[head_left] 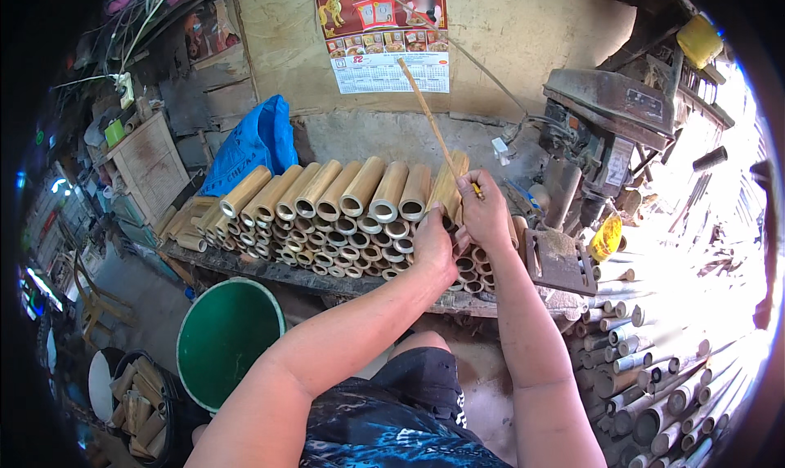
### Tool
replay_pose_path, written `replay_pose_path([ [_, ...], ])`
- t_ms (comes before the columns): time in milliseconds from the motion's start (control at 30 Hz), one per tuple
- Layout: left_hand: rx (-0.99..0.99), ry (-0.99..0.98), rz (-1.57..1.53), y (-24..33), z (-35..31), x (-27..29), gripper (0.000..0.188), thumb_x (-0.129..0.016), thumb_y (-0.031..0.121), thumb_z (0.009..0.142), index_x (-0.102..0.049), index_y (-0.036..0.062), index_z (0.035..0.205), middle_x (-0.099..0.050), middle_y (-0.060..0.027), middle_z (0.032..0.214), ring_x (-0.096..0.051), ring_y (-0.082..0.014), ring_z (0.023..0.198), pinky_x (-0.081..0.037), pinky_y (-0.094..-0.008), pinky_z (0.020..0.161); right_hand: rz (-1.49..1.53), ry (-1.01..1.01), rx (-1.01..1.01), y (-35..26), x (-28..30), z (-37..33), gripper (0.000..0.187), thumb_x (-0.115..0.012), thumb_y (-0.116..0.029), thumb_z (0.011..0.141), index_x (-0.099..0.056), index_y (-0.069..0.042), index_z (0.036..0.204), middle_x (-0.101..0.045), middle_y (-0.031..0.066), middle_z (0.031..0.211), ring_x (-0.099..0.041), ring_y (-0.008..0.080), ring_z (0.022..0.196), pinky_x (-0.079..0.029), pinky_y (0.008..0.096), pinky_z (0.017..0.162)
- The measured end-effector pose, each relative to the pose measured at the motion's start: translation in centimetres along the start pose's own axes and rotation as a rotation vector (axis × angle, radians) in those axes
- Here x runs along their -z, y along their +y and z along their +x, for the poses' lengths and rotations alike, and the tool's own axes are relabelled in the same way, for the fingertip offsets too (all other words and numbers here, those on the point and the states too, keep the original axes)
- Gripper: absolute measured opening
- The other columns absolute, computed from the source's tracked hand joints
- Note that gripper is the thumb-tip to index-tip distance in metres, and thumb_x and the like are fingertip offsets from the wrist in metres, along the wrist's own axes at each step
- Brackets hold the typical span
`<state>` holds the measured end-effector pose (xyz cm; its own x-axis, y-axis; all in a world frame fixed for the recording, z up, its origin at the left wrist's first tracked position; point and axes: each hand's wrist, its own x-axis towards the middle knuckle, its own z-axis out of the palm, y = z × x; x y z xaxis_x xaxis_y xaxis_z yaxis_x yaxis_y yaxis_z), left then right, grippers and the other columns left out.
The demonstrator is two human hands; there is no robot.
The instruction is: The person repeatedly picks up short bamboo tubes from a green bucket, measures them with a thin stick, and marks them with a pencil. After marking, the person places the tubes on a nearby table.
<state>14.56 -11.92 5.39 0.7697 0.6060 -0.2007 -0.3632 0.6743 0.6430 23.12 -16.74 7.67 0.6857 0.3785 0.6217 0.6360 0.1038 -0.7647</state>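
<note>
Short cut bamboo tubes [327, 190] lie stacked in rows on a low bench, their open ends facing me. At the right end of the top row, my left hand [435, 241] is closed around the near end of a bamboo tube [449, 174]. Just right of it, my right hand [486, 214] grips a long thin stick [427, 112], which slants up and left above the tube. A short yellow and dark part shows at the stick's lower end, by my fingers. Some of my fingertips are hidden behind the hands.
A green tub [229, 337] stands left of my legs, beside a dark bin of bamboo pieces [141, 407]. A blue bag [253, 145] lies behind the stack. At the right are a drill-press-like machine [601, 133], a slotted metal plate [560, 262] and piled bamboo poles [654, 378].
</note>
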Motion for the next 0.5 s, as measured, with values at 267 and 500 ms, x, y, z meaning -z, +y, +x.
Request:
replay_pose_path([
  [267, 0.032, -0.114, 0.287, 0.1, 2.7, 0.8, 0.031, -0.047, 0.034, 0.104, -0.05, 0.0112, 0.124, -0.057, -0.0055, 0.103, -0.06, -0.0162, 0.077, -0.053, -0.0314, 0.064, -0.118, -0.081, -0.004, 4.4, -2.0, 3.0, 0.017, -0.063, -0.022, 0.097, -0.06, -0.005, 0.097, -0.064, 0.0105, 0.077, -0.061, 0.0186, 0.069, -0.05, 0.0341, 0.064],
  [500, -0.068, -0.412, 0.173, 5.2, -13.0, 3.2, 0.046, -0.061, 0.023, 0.096, -0.047, 0.0084, 0.137, -0.049, -0.0038, 0.114, -0.054, -0.0147, 0.081, -0.049, -0.0338, 0.064, -0.128, 0.115, 0.137, 3.3, -1.0, 1.3, 0.016, -0.063, -0.018, 0.096, -0.059, -0.003, 0.095, -0.065, 0.014, 0.086, -0.061, 0.0246, 0.083, -0.049, 0.0355, 0.079],
])
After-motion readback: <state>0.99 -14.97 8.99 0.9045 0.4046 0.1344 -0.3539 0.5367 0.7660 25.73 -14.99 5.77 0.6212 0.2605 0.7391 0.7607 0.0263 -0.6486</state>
